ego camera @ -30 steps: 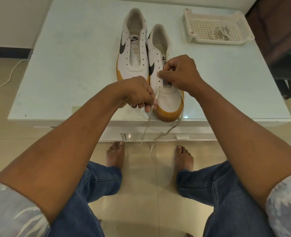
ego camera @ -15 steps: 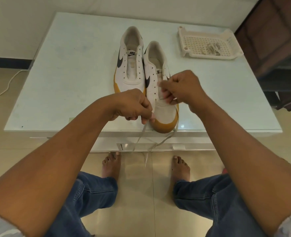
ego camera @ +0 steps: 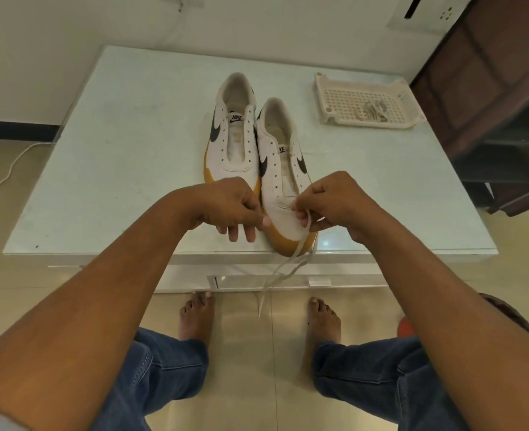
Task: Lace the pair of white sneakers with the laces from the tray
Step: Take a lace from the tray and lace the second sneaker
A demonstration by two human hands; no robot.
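Cream tray (ego camera: 338, 99) holds bundled lace (ego camera: 372, 108); right grip (ego camera: 341, 200) pinches loose lace (ego camera: 302, 242).

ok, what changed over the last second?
The right grip slid from the eyelets down to the toe of the near sneaker and now pinches the lace, which hung below the left grip before. The left grip stayed beside the toe; what it holds is unclear. Other sneaker, tray unmoved.
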